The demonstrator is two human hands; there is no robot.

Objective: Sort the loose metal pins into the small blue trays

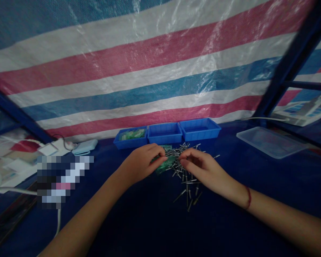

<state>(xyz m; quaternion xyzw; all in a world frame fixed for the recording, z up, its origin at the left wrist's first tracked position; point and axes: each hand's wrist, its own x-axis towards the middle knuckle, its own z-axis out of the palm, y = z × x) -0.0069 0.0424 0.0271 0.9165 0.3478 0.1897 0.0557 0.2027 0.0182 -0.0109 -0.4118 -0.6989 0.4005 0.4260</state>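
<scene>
A loose pile of silvery blind rivets (187, 176) lies on the dark blue tabletop, several of them strewn towards me. At its left side is a small green clear plastic bag (164, 166). My left hand (143, 162) is closed in a pinch at the bag's upper edge, thumb and forefinger close together on it. Across from it, my right hand (207, 167) reaches over the pile with curled fingers, its thumb and forefinger pinched among the rivets. Whatever sits between those right fingertips is too small to make out.
Behind the pile stand three blue trays; the left tray (131, 144) holds green bags, while the middle tray (164, 141) and right tray (200, 135) show bare insides. A clear plastic lid (270, 142) lies right. Leftwards are a pale blue case (85, 147) and a white cable (13, 190).
</scene>
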